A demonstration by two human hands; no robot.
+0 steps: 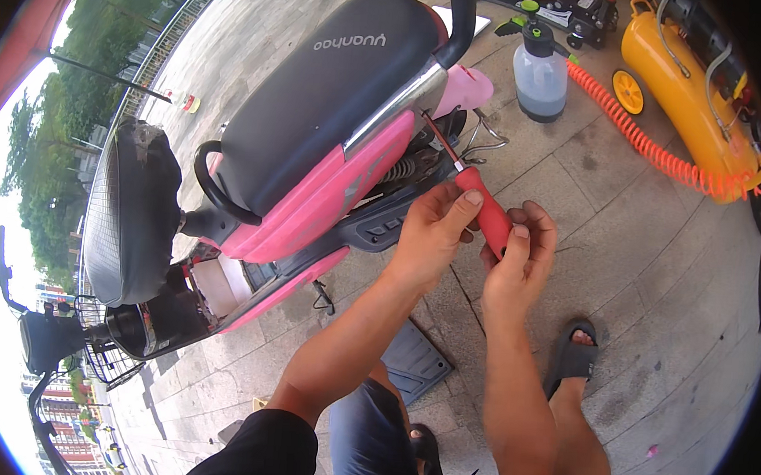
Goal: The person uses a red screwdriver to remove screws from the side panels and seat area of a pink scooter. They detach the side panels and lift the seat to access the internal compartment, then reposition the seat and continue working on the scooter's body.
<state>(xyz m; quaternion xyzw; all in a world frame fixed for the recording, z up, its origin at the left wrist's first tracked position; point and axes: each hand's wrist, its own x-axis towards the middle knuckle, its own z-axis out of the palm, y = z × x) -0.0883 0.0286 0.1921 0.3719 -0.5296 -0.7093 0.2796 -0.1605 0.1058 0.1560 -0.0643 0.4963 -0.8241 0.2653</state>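
Observation:
A screwdriver with a red handle (485, 209) and a thin metal shaft is held by both my hands. My left hand (435, 226) grips the handle near the shaft, thumb on top. My right hand (522, 255) holds the butt end between thumb and fingers. The shaft slants up and left, its tip at the rear side of a pink electric scooter (312, 199), just under the silver trim; I cannot make out what the tip touches. A black seat (329, 84) tops the scooter, and a coil spring (398, 169) shows below the pink panel.
A spray bottle (539, 78) stands on the paving beyond my hands. At the far right lies a yellow air compressor (686, 91) with a coiled orange hose (622, 133). A dark flat panel (416, 364) rests by my feet. The scooter's handlebar (47, 338) is at the left.

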